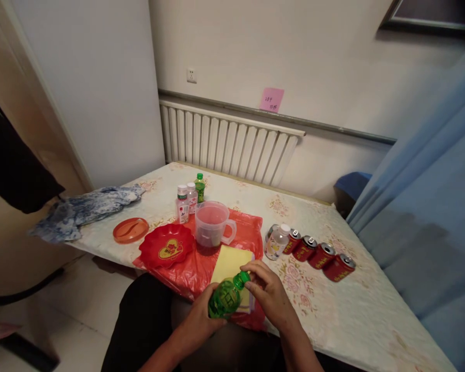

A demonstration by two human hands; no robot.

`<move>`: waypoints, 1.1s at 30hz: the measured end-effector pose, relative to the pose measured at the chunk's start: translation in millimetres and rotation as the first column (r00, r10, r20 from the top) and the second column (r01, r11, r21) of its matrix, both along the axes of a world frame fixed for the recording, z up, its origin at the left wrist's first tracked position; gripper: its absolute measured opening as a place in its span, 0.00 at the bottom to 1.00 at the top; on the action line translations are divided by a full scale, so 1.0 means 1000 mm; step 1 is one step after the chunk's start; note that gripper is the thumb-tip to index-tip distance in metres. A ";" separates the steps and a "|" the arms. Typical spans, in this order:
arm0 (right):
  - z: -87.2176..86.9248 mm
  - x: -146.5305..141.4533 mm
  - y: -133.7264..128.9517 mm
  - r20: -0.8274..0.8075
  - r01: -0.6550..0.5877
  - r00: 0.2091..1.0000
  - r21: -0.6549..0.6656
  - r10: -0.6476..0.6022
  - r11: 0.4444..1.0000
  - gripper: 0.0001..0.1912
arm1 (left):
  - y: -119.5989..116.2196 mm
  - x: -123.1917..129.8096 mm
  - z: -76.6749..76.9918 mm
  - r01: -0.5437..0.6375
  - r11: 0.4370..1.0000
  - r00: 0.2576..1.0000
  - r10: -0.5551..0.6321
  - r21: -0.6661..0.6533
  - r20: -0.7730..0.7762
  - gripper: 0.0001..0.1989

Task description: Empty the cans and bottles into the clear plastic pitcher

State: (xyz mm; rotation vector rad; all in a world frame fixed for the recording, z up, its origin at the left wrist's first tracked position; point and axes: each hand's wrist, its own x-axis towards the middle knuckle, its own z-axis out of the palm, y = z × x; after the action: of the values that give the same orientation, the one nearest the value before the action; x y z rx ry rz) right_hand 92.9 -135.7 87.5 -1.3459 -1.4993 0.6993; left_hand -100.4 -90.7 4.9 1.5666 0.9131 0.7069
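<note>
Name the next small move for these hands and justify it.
Probably a slight twist of the green cap: the right hand has hold of it while the left hand grips the green bottle. Loosening or tightening, I cannot tell.

A small bottle (223,300) of see-through green plastic, with dark markings on its side, is held low in the middle of the view. It leans well over, its neck pointing up and to the right. The left hand (206,312) wraps around the body from the left. A bright green cap (241,279) sits on the neck, with the right hand's (268,290) thumb and fingertips at it. How full it is cannot be told.
</note>
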 end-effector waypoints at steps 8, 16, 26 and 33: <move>0.012 -0.002 -0.005 0.115 -0.058 0.992 -0.009 0.059 0.998 0.13 | -0.003 0.002 0.006 0.034 0.999 0.999 -0.034 0.011 -0.009 0.30; 0.005 -0.001 -0.003 0.151 -0.041 0.987 -0.020 0.044 0.999 0.15 | -0.001 0.001 -0.002 0.057 0.998 0.998 -0.057 0.033 -0.013 0.30; -0.007 -0.002 -0.002 0.245 0.121 0.964 -0.064 -0.102 0.991 0.09 | -0.002 0.002 -0.002 0.067 0.997 0.998 -0.067 0.040 -0.005 0.29; -0.009 -0.003 -0.004 0.209 0.179 0.965 -0.089 -0.157 0.980 0.14 | 0.000 0.001 -0.006 0.086 0.995 0.996 -0.087 0.041 0.007 0.31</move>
State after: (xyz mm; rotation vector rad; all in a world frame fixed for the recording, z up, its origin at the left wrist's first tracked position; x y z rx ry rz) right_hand 89.9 -139.6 78.4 -1.6460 -1.4991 0.5543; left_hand -99.5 -90.3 -0.9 1.6276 0.8240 0.6739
